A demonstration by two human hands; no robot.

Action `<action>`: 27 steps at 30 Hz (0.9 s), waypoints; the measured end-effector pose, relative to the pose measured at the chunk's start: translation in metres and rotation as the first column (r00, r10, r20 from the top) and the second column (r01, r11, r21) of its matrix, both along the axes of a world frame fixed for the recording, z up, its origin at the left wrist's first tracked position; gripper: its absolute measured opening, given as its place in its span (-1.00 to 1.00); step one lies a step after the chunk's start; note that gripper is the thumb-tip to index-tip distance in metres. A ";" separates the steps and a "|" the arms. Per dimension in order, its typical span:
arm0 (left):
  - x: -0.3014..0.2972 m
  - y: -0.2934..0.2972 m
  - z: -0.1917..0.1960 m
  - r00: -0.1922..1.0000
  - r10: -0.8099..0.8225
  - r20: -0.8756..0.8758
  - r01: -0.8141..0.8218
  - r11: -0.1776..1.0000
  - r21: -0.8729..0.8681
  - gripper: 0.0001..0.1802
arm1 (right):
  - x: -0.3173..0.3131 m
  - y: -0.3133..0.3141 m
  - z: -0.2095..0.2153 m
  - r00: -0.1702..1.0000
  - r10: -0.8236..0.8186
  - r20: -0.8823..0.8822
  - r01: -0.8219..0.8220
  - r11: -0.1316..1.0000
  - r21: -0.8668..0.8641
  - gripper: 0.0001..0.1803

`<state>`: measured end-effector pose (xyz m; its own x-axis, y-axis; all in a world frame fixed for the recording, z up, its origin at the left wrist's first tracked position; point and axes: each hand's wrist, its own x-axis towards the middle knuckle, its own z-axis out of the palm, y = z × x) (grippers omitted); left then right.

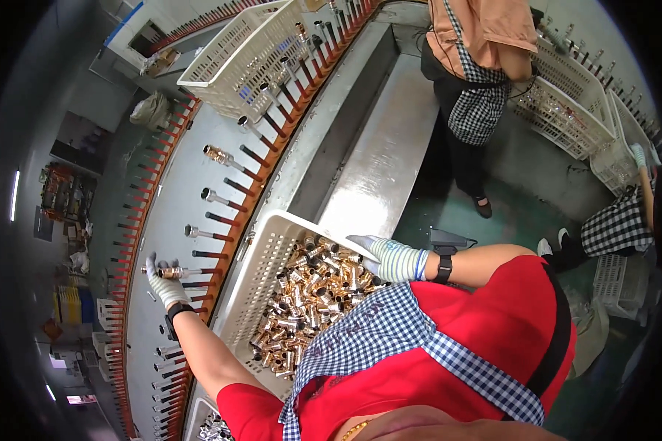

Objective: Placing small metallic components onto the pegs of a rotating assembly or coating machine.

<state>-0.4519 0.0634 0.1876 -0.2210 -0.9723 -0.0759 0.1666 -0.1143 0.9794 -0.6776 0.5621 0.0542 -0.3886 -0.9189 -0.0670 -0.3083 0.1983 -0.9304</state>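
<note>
Left hand [165, 285]: fingers closed on one fitting [172, 273], at the tip of a peg [212, 271]; I judge it best kept in line. Right hand [400, 260]: at the crate [263, 268] rim; grip, I cannot tell.

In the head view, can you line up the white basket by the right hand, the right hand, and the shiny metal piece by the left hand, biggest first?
1. White basket
2. Right hand
3. Metal piece by the left hand
</note>
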 end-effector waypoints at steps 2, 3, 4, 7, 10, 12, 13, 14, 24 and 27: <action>0.010 0.002 0.003 0.999 0.032 -0.005 -0.032 0.999 0.012 -0.59 | 0.000 -0.001 0.003 1.000 -0.006 -0.020 0.006 1.000 -0.017 -0.29; 0.011 0.000 0.004 1.000 0.030 0.002 -0.030 1.000 0.005 -0.59 | -0.004 0.002 0.005 1.000 -0.003 0.018 0.003 0.999 0.040 -0.29; 0.020 -0.004 0.006 1.000 0.027 0.011 -0.027 1.000 0.003 -0.62 | -0.004 0.002 0.006 1.000 -0.004 -0.004 0.004 1.000 0.024 -0.30; 0.022 0.000 0.025 0.987 0.036 0.156 -0.025 0.997 -0.074 -0.69 | -0.015 0.005 0.016 1.000 0.001 -0.030 -0.001 1.000 -0.003 -0.31; -0.064 0.108 0.043 0.519 -0.305 0.799 0.647 0.750 -0.134 -0.73 | -0.040 0.012 0.042 0.998 0.032 0.061 -0.036 0.997 0.073 -0.32; -0.115 0.192 0.057 0.308 -0.576 0.757 0.777 0.612 0.150 -0.64 | -0.050 0.012 0.042 1.000 -0.015 0.014 0.014 0.999 0.043 -0.30; -0.127 0.218 0.060 0.065 -0.597 0.799 0.875 0.419 0.242 -0.50 | -0.057 0.011 0.061 1.000 0.017 0.000 -0.016 0.997 0.070 -0.26; -0.144 0.241 0.059 -0.158 -0.652 0.742 0.888 0.235 0.396 -0.40 | -0.062 0.010 0.057 0.996 0.000 -0.090 -0.002 1.000 -0.015 -0.25; -0.182 0.189 0.062 0.595 -0.175 0.784 0.744 0.487 -0.457 -0.21 | -0.081 0.001 0.060 0.983 0.070 -0.169 -0.093 0.987 -0.129 -0.21; -0.164 0.092 0.058 0.723 0.031 0.690 0.386 0.810 -0.441 -0.18 | -0.078 -0.006 0.057 0.976 0.068 -0.208 -0.122 0.958 -0.258 -0.17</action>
